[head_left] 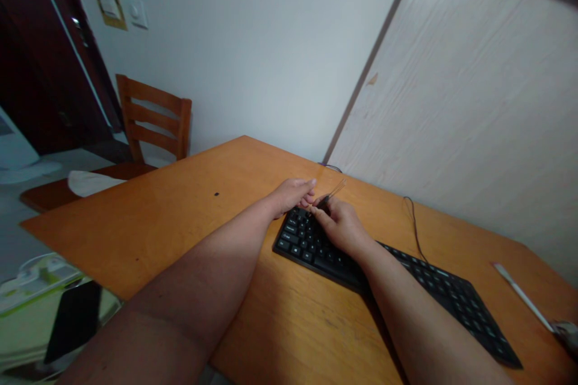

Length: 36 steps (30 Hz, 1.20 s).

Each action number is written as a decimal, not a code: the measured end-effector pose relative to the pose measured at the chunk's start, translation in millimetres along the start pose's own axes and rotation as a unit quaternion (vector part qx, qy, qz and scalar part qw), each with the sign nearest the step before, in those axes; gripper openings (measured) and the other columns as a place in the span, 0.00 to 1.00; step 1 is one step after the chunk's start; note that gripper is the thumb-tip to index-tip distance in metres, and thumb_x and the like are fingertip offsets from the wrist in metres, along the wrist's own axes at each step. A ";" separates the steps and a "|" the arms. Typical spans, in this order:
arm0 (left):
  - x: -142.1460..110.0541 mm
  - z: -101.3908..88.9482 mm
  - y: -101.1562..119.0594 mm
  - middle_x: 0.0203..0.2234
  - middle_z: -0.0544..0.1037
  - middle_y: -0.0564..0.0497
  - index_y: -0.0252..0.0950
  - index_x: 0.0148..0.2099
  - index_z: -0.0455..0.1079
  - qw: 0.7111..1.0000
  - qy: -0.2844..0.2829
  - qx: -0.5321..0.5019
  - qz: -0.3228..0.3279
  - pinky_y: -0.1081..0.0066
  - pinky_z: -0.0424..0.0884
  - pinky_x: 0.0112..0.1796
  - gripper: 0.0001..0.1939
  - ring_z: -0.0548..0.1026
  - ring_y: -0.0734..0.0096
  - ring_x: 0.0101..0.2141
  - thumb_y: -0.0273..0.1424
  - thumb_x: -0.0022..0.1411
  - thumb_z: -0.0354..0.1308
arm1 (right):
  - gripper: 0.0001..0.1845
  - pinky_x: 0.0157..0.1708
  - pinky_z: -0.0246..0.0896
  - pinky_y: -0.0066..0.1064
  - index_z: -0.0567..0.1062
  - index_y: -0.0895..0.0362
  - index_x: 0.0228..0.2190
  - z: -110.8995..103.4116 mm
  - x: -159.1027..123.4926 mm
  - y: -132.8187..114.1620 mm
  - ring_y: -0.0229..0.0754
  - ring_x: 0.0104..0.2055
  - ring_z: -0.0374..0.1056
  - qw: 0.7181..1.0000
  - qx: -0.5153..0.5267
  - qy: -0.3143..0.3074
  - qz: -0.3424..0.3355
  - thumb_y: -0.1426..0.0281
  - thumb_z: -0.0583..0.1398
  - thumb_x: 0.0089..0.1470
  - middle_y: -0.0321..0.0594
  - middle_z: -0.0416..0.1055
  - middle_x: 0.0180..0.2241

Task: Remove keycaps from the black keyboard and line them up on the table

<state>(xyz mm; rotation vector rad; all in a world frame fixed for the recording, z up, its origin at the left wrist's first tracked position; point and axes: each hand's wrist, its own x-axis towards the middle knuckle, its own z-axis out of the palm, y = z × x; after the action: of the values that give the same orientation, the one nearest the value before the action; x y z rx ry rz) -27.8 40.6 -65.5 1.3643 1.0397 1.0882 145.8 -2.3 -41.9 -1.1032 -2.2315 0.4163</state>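
A black keyboard point(332, 261) lies at a slant on the wooden table, partly covered by my right forearm. My right hand point(341, 222) is over its left end, closed around the dark handle of a wire keycap puller point(335, 190). The puller's two thin wires point up and away from me. Beside it, at the keyboard's far left corner, my left hand point(293, 194) has its fingers curled, with the fingertips close to those of my right hand. What the left fingers pinch, if anything, is too small to make out.
On the wooden table point(194, 228) lie a small black piece point(217, 194) and, at the right, a white-handled brush point(524, 295). A cable point(414, 225) runs behind the keyboard. A wooden chair point(156, 117) stands beyond the left edge; a dark phone-like slab point(74, 319) lies lower left.
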 end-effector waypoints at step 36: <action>-1.4 4.0 1.8 0.20 0.70 0.53 0.33 0.32 0.68 0.997 -0.018 0.072 0.022 0.74 0.63 0.26 0.20 0.67 0.76 0.21 0.45 0.63 0.50 | 0.12 0.36 0.62 0.35 0.74 0.57 0.36 -3.0 0.4 3.4 0.44 0.33 0.70 0.999 0.045 -0.016 0.025 0.62 0.58 0.57 0.42 0.76 0.32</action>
<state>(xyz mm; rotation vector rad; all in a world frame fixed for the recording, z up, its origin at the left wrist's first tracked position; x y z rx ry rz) -24.1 38.3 -63.8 1.5232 1.0820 1.0338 149.6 0.1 -41.3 -1.1133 -2.1946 0.5528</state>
